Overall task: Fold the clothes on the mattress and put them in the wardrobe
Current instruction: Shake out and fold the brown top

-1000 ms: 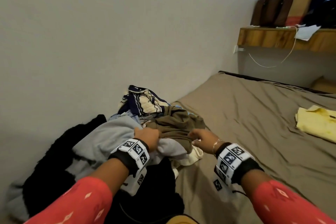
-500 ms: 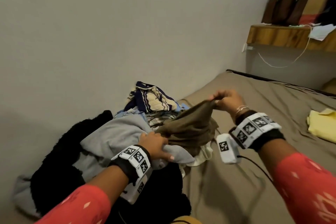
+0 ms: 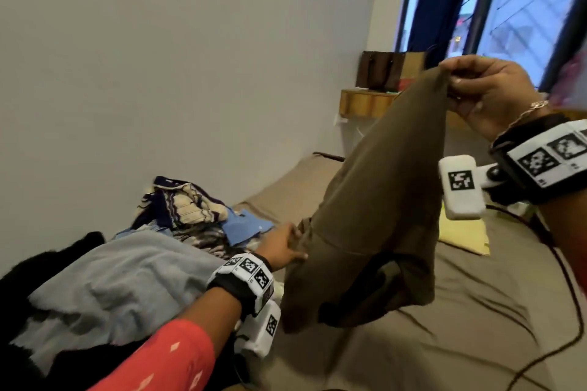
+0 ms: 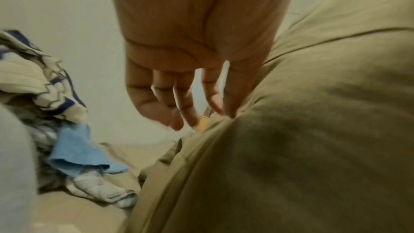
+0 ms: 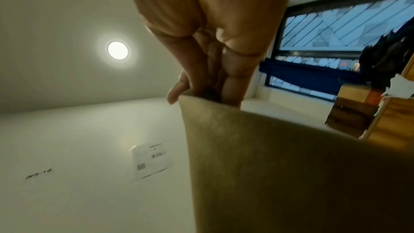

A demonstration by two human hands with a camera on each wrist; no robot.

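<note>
The bed (image 3: pixel 476 311) has a brown sheet and fills the lower right of the head view. A pile of clothes (image 3: pixel 133 267) lies on it at 8 o'clock, by the wall. In the pile a gray top (image 3: pixel 104 282) lies over black clothes (image 3: pixel 35 273). Past them, at 10 o'clock, sit a navy and cream knit (image 3: pixel 181 200) and a blue cloth (image 3: pixel 244 225).

A brown garment (image 3: pixel 374 200) hangs in the air over the bed, in the middle of the view. Its top corner is up at 2 o'clock and its low end dangles just above the sheet.

A yellow shirt (image 3: pixel 463 235) lies flat on the bed at 3 o'clock, partly behind the garment. A wood shelf (image 3: pixel 362 101) is on the far wall at 1 o'clock, with a window (image 3: pixel 524 3) above it.

The right hand (image 3: pixel 486 92) is high at 2 o'clock. Its fingers (image 5: pixel 179 89) are closed and pinch the garment's top corner. The left hand (image 3: pixel 282 247) is low, at the garment's left edge. Its fingers (image 4: pixel 186 105) are loose and nearly straight and touch the cloth but do not grip it.
</note>
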